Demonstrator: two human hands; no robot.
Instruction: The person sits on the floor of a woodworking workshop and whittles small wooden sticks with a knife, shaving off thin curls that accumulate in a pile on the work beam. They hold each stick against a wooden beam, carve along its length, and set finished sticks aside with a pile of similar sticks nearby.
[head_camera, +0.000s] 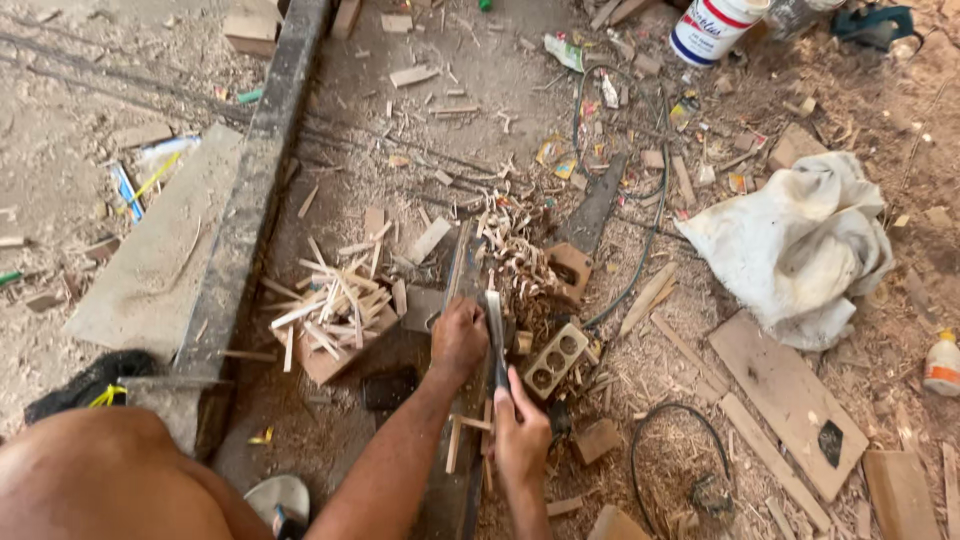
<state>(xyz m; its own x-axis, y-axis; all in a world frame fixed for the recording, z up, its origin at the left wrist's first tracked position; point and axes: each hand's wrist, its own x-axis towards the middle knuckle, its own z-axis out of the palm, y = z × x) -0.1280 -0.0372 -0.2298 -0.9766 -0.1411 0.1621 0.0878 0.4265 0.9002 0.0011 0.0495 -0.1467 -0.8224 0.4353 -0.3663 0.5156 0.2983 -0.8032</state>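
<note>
Blade (496, 335) sits upright on the plank (462, 270), right hand (520, 435) clamped round its handle, left hand (458, 340) curled just beside it – wood splints (330, 305) piled left, curly shavings (520, 255) and a three-hole block (556, 360) crowding the right.

White cloth (800, 245), pale wood sticks (330, 305)

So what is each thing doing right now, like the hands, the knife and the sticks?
Left hand: pressed down on the wood strip.
Right hand: closed around the knife handle.
Knife: blade up against the strip.
Wood strip: lying flat on the ground.
Thin sticks: piled loosely.
White cloth: crumpled.
Paint bucket: tipped on its side.
</note>
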